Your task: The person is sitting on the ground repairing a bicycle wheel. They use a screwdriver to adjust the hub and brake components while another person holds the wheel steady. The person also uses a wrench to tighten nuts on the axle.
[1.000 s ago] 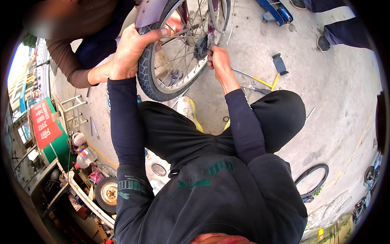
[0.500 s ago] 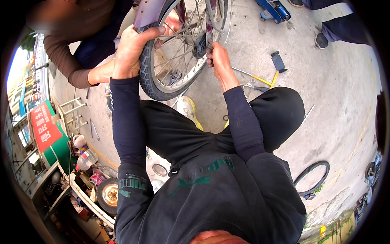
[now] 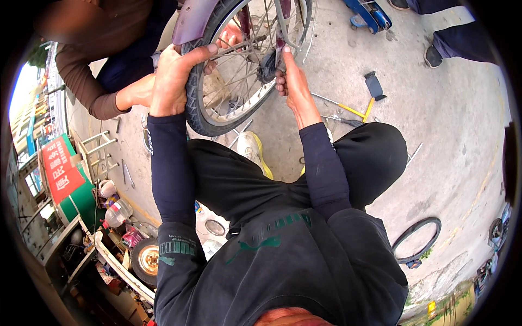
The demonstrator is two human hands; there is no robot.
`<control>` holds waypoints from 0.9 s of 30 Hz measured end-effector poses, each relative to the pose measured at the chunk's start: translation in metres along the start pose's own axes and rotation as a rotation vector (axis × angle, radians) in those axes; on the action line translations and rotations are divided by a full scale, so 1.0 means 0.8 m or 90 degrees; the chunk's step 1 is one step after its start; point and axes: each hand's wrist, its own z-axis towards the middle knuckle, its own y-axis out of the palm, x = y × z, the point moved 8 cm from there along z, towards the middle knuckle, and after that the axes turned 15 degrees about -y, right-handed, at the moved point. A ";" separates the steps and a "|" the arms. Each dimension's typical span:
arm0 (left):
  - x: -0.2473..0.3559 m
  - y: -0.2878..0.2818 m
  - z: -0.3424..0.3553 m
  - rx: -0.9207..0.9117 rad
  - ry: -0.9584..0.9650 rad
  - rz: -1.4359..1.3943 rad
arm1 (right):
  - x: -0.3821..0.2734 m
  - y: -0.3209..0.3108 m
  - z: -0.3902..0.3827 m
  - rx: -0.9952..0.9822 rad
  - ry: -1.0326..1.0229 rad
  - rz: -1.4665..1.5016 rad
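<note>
A bicycle wheel [image 3: 206, 117] with a black treaded tyre stands upright before me under a purple mudguard [image 3: 190, 19]. My left hand [image 3: 174, 79] is closed round the tyre's near left side, thumb stretched across toward the rim. My right hand [image 3: 293, 81] is closed at the lower end of the purple fork [image 3: 280, 37], beside the dark hub [image 3: 265, 69], thumb pointing up along it. What its curled fingertips hold is partly hidden. Another person's hand [image 3: 229, 33] shows behind the spokes, and that person's forearm [image 3: 133, 95] reaches in from the left, beside my left wrist.
A blue floor jack [image 3: 367, 16], another person's legs [image 3: 457, 41], yellow-handled tools [image 3: 353, 111], a black phone holder [image 3: 373, 84] and a loose tyre [image 3: 416, 244] lie or stand around. At left are a metal ladder [image 3: 98, 144] and a cart of clutter [image 3: 122, 239].
The wheel and mudguard have shifted a little left, my left hand with them. My right thumb has moved upward along the fork end.
</note>
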 end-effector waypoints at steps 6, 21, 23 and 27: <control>0.000 0.004 -0.004 -0.017 -0.007 -0.028 | -0.008 0.001 -0.006 -0.027 0.008 -0.035; 0.018 0.021 -0.008 -0.028 0.005 -0.096 | -0.016 -0.004 0.001 -0.031 -0.031 -0.083; 0.025 0.023 -0.010 -0.028 0.023 -0.086 | -0.023 -0.004 0.002 -0.029 -0.038 -0.095; 0.024 0.027 -0.016 -0.020 0.027 -0.092 | -0.019 -0.004 -0.004 -0.040 -0.034 -0.099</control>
